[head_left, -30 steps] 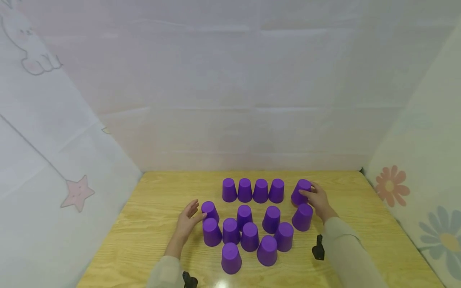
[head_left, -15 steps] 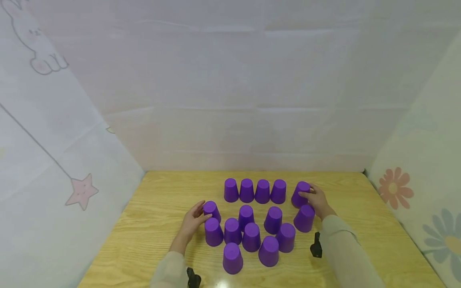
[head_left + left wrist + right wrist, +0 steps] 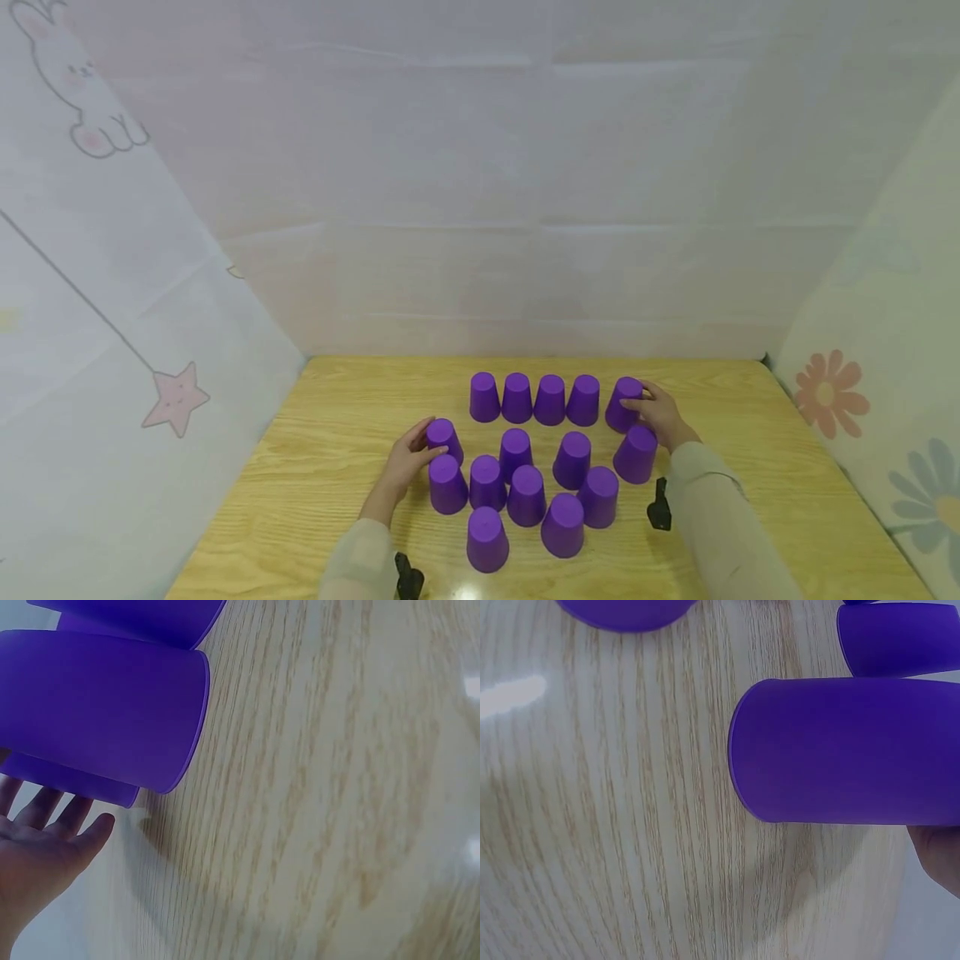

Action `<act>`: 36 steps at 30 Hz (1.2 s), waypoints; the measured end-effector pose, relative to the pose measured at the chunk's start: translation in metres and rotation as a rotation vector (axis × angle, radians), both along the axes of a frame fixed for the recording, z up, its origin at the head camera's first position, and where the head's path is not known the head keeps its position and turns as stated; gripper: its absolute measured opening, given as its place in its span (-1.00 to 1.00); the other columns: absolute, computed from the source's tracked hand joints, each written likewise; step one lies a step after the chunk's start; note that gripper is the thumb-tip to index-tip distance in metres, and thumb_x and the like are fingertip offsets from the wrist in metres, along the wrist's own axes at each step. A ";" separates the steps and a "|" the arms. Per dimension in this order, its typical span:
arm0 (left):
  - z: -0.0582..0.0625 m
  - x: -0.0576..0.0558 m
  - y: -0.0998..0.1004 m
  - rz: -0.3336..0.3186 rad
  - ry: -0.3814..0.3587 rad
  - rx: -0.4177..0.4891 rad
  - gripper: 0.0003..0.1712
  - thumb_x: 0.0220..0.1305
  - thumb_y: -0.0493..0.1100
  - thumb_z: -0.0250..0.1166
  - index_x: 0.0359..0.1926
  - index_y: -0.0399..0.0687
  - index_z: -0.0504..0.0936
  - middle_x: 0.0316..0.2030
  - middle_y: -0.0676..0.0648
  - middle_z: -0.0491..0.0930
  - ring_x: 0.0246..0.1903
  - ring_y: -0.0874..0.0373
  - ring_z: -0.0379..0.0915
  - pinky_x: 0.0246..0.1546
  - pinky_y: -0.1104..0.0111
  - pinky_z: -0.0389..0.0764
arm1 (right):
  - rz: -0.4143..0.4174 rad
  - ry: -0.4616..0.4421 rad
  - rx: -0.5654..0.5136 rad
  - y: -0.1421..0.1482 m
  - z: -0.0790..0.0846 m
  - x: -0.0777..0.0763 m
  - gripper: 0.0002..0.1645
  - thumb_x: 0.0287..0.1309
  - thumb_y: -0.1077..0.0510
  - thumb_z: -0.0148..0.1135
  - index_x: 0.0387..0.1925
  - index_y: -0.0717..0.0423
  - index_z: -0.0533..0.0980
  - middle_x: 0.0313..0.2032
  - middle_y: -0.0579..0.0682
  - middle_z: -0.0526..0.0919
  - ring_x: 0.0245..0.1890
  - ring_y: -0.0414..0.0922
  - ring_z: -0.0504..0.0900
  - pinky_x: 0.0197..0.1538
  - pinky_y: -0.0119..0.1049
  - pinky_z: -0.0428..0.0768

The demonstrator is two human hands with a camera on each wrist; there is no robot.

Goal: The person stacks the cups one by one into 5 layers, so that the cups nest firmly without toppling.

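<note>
Purple cups stand upside down on the wooden table (image 3: 285, 483). At the left, my left hand (image 3: 408, 454) is round a purple cup (image 3: 444, 440), its thumb on the near side and fingers behind. In the left wrist view several fingers (image 3: 71, 814) reach against that cup, partly hidden behind a nearer cup (image 3: 105, 705). My right hand (image 3: 660, 415) grips another purple cup (image 3: 622, 404) from its right side, at the right end of the back row. Just in front of that hand is a further cup (image 3: 636, 454), which in the right wrist view fills the foreground.
Several cups form the back row, including a cup (image 3: 550, 400) left of the right hand's. More stand in the middle and front, such as a cup (image 3: 487, 540) nearest me. Pale fabric walls (image 3: 480, 208) enclose the table's back and sides.
My left hand has moved in closer round its cup. My right hand has brought its cup slightly left, nearer the back row. The view has shifted a little.
</note>
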State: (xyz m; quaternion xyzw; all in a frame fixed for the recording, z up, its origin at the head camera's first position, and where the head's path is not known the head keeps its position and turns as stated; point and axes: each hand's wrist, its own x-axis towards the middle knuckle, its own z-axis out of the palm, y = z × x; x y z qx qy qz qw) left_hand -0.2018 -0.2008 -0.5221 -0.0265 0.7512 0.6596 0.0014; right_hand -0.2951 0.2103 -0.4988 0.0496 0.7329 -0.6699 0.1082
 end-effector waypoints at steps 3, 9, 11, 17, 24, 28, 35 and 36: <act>0.000 -0.001 0.001 -0.006 -0.002 0.002 -0.25 -0.02 -0.27 0.29 0.21 -0.25 0.18 0.11 -0.30 0.24 0.09 -0.18 0.12 0.05 0.12 0.23 | 0.011 -0.002 0.004 0.000 0.001 0.000 -0.28 0.08 0.32 0.05 0.24 0.28 -0.02 0.13 0.40 0.10 0.10 0.27 0.14 0.05 0.05 0.25; -0.007 -0.001 -0.003 -0.049 0.076 -0.007 -0.27 -0.04 -0.18 0.32 0.18 -0.21 0.25 0.05 -0.26 0.34 0.03 -0.13 0.23 -0.01 0.15 0.32 | 0.045 0.002 0.059 0.001 0.001 0.001 -0.30 0.13 0.30 0.01 0.25 0.27 -0.04 0.13 0.41 0.08 0.13 0.26 0.10 0.10 0.08 0.15; -0.008 -0.002 -0.003 -0.052 0.076 -0.007 -0.28 -0.04 -0.18 0.32 0.17 -0.21 0.26 0.04 -0.26 0.34 0.03 -0.12 0.24 -0.01 0.16 0.33 | 0.048 -0.003 0.071 0.002 0.001 0.000 -0.29 0.13 0.29 0.01 0.26 0.26 -0.06 0.14 0.41 0.07 0.13 0.25 0.08 0.11 0.08 0.14; -0.005 -0.002 0.000 -0.002 -0.014 0.002 -0.26 -0.07 -0.21 0.34 0.18 -0.15 0.26 0.07 -0.25 0.32 0.06 -0.13 0.20 0.01 0.14 0.29 | 0.052 -0.009 0.061 0.002 0.002 -0.001 -0.28 0.13 0.29 0.01 0.26 0.25 -0.07 0.14 0.40 0.09 0.13 0.24 0.09 0.11 0.06 0.14; -0.004 -0.003 0.001 0.004 -0.019 -0.003 -0.26 -0.07 -0.23 0.33 0.18 -0.14 0.26 0.06 -0.25 0.33 0.05 -0.12 0.21 0.01 0.15 0.30 | 0.058 -0.019 0.052 0.000 0.004 -0.001 -0.25 0.11 0.26 0.06 0.26 0.22 -0.06 0.15 0.36 0.09 0.15 0.21 0.09 0.13 0.04 0.13; -0.002 -0.003 0.002 0.006 -0.020 -0.016 -0.28 -0.06 -0.24 0.32 0.18 -0.16 0.26 0.04 -0.25 0.34 0.04 -0.12 0.22 0.00 0.15 0.31 | 0.058 -0.021 0.058 0.001 0.004 -0.001 -0.22 0.10 0.24 0.08 0.27 0.21 -0.08 0.15 0.36 0.08 0.14 0.22 0.09 0.12 0.04 0.14; -0.001 -0.002 0.003 0.015 -0.029 -0.024 -0.33 -0.04 -0.26 0.31 0.14 -0.19 0.30 0.01 -0.27 0.36 0.01 -0.13 0.25 -0.02 0.15 0.33 | 0.079 -0.025 0.076 0.006 0.006 0.001 -0.16 0.09 0.20 0.10 0.28 0.20 -0.13 0.18 0.41 -0.02 0.15 0.25 0.04 0.11 0.05 0.16; -0.001 -0.002 0.003 0.020 -0.038 -0.022 -0.33 -0.05 -0.26 0.31 0.14 -0.17 0.31 0.01 -0.26 0.37 0.01 -0.12 0.25 -0.02 0.15 0.33 | 0.081 -0.025 0.080 0.007 0.006 0.002 -0.15 0.09 0.19 0.10 0.28 0.20 -0.14 0.18 0.41 -0.03 0.15 0.25 0.04 0.11 0.05 0.16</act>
